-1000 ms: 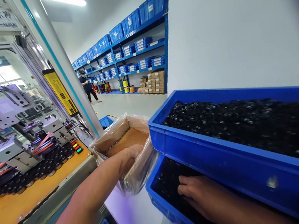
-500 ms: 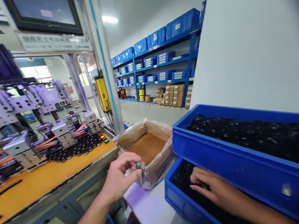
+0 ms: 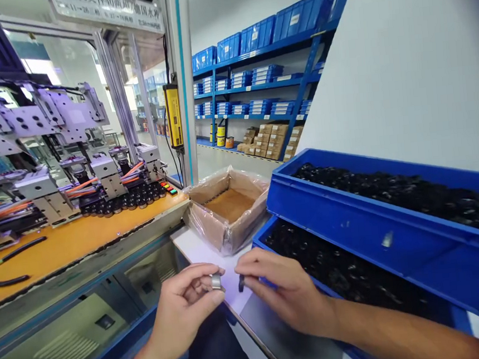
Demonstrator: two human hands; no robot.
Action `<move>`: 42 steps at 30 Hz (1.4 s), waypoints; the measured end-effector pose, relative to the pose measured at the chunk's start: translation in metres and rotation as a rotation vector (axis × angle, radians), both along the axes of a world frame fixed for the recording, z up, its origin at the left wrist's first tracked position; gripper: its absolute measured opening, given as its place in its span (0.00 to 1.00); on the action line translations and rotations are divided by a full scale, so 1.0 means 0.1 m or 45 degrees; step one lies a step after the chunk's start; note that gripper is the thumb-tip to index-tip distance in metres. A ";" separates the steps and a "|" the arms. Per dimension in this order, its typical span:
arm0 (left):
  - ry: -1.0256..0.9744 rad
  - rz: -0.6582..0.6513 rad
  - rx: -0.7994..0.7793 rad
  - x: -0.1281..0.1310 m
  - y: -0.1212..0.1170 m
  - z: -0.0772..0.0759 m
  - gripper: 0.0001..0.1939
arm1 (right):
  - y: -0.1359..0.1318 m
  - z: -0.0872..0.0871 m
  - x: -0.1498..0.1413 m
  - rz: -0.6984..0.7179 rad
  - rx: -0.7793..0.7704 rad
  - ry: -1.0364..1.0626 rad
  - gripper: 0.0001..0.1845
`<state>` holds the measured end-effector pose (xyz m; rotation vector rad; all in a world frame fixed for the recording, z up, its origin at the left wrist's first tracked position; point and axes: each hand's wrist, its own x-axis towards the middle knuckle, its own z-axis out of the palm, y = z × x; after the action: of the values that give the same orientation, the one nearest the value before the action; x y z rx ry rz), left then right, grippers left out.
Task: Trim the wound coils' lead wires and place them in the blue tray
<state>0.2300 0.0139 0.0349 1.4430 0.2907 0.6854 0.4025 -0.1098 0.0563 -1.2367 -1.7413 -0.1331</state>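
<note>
My left hand (image 3: pixel 187 298) pinches a small silver metal ring (image 3: pixel 215 282) between thumb and fingers. Facing it a short gap away, my right hand (image 3: pixel 285 290) grips a small black plastic piece (image 3: pixel 241 283) at its fingertips. The two parts are apart, held above the white tabletop (image 3: pixel 197 244). To the right, the lower blue bin (image 3: pixel 264 230) holds many small black parts (image 3: pixel 334 260). Above it sits the upper blue bin (image 3: pixel 376 212), also filled with black parts.
A plastic-lined cardboard box (image 3: pixel 227 231) stands beyond my hands. At left is a machine with an orange worktop (image 3: pixel 81 238), bearing rows of black round parts (image 3: pixel 119 203) and black-handled pliers (image 3: pixel 13 252). Blue shelving (image 3: pixel 254 55) with bins lies behind; a white panel (image 3: pixel 415 75) rises at right.
My right hand has come out of the lower blue bin with a black piece and moved left towards my left hand. The view has tilted down.
</note>
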 end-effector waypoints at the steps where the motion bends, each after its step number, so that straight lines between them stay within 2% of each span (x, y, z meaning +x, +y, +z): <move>1: -0.002 -0.058 -0.119 0.01 -0.03 -0.03 0.16 | -0.03 -0.04 -0.04 0.023 0.012 0.015 0.11; 4: -0.038 -0.150 -0.358 0.08 -0.13 -0.13 0.19 | -0.10 -0.13 -0.07 0.026 0.017 0.059 0.07; 7: -0.065 -0.109 -0.426 0.17 -0.20 -0.19 0.19 | -0.13 -0.18 -0.03 -0.007 0.008 0.080 0.01; 12: -0.085 -0.106 -0.393 0.25 -0.25 -0.23 0.18 | -0.13 -0.22 -0.02 0.035 -0.017 0.002 0.02; 20: -0.059 -0.027 -0.191 0.23 -0.27 -0.19 0.19 | -0.13 -0.25 -0.01 0.014 0.074 -0.148 0.04; 25: -0.040 0.037 -0.114 0.18 -0.25 -0.16 0.19 | -0.13 -0.22 0.03 -0.023 0.080 -0.131 0.13; 28: -0.018 0.043 -0.140 0.17 -0.24 -0.18 0.19 | -0.13 -0.22 0.04 -0.012 0.071 -0.172 0.13; 34: -0.035 -0.079 -0.310 0.20 -0.23 -0.22 0.20 | -0.13 -0.23 0.05 -0.034 0.138 -0.328 0.12; 42: -0.030 -0.088 -0.332 0.21 -0.22 -0.20 0.20 | -0.13 -0.23 0.08 -0.058 0.223 -0.492 0.12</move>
<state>0.2514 -0.0083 0.0152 1.1900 0.2989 0.5853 0.4109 -0.1227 0.0329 -1.1753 -1.9796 -0.5720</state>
